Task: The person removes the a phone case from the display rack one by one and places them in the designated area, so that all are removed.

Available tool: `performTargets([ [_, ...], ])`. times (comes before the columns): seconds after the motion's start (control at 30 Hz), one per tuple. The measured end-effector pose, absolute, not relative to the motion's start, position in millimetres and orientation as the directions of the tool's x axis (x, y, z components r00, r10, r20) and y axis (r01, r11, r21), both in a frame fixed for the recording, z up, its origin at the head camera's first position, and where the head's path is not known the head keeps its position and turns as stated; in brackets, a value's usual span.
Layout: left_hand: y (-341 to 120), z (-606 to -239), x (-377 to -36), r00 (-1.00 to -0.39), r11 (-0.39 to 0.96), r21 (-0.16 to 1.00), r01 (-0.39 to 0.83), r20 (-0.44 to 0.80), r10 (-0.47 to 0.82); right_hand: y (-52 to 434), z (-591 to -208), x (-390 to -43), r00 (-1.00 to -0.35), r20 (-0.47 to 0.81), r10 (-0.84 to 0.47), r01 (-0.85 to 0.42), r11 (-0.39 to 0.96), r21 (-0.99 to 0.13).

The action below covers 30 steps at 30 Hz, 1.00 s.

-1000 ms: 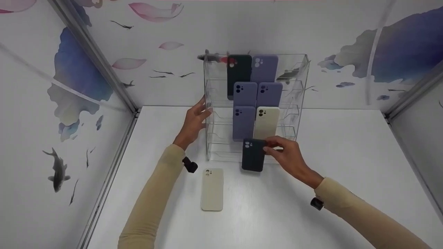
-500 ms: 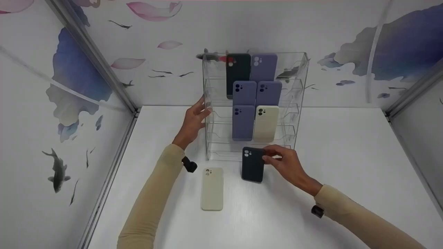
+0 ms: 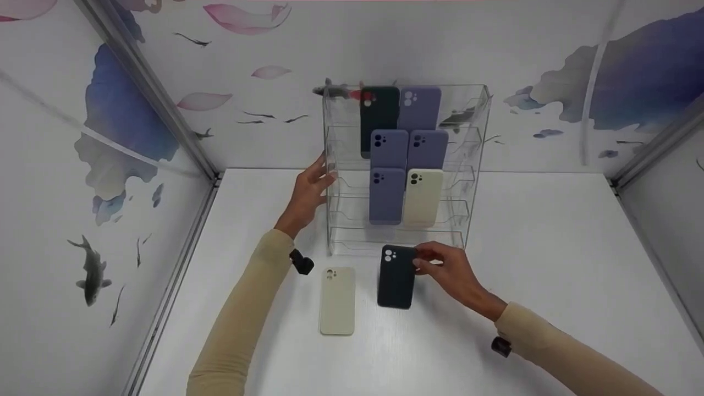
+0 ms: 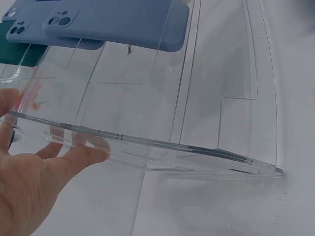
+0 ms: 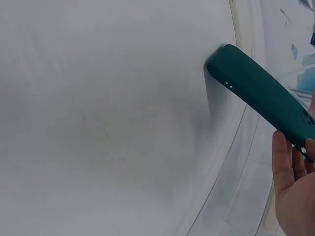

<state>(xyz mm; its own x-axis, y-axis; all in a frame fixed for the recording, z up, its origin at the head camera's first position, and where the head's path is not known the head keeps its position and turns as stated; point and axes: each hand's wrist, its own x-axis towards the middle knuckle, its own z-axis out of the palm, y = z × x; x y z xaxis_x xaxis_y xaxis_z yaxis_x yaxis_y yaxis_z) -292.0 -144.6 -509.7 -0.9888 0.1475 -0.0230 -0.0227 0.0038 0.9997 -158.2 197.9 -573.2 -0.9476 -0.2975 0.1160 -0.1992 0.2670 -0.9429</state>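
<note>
My left hand (image 3: 305, 198) grips the left side of a clear acrylic display rack (image 3: 474, 176). In the left wrist view, several fingers (image 4: 83, 156) lie along the outer side of the panel, and the thumb shows only in part at the left edge. My right hand (image 3: 454, 275) pinches a dark green phone case (image 3: 396, 280) by its upper right edge, in front of the rack. The right wrist view shows that case (image 5: 261, 88) tilted, its lower end close to or touching the white table. A cream phone case (image 3: 337, 301) lies flat on the table to its left.
Phone cases stand in tiers on the rack: a dark green one (image 3: 379, 118), several purple ones (image 3: 386, 198) and a cream one (image 3: 423, 198). Behind the white table (image 3: 264, 330) rises a patterned wall (image 3: 275, 126), with side walls left and right.
My right hand has drawn the dark green phone case down and away from the rack's front, toward the cream case on the table. The left hand has stayed on the rack's side.
</note>
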Motion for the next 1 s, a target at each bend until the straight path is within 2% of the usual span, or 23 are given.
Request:
performTargets([
  [0.5, -146, -512, -291, -0.985, -0.017, 1.000, -0.017, -0.014, 0.171, 187, -596, -158, -0.949, 0.091, -0.302, -0.191, 0.320, -0.928],
  [1.0, -145, -511, -292, -0.986, -0.024, 0.999, -0.034, -0.030, 0.163, 173, -610, -163, -0.958, 0.036, -0.285, -0.169, 0.455, -0.875],
])
